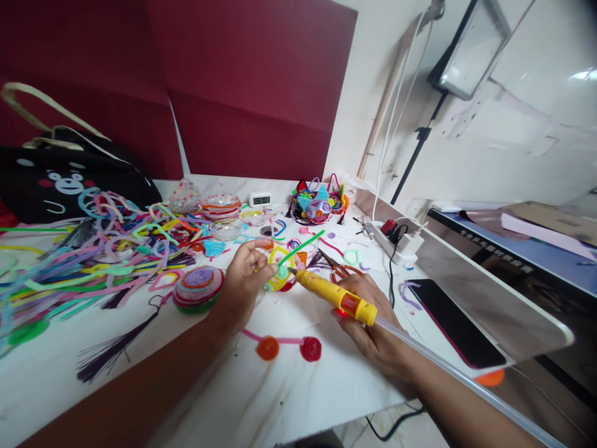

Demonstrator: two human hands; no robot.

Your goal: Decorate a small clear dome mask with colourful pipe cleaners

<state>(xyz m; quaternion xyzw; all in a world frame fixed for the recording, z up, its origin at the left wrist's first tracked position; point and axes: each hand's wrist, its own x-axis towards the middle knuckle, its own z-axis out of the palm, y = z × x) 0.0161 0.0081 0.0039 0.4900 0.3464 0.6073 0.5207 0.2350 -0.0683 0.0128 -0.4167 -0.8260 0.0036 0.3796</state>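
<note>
Between the thumb and fingers of my left hand (247, 274) is a small yellow pipe-cleaner shape (280, 285) with a pale green coil on it. A straight green pipe cleaner (305, 245) sticks out from it up to the right. My right hand (373, 314) is wrapped round a yellow hot glue gun (324, 288). Its nozzle points left at the coil; whether it touches is unclear. A long clear glue stick (448, 354) runs out of the gun's back end over my right forearm. Just behind the gun lie orange-handled scissors (344, 270).
Left of my hands are a striped round piece (198, 287), a dark purple tassel (116, 342) and a heap of pipe cleaners (140, 249). A pink strip with orange and red coils (311, 349) lies in front. A phone (457, 323) and power strip (396, 239) are right.
</note>
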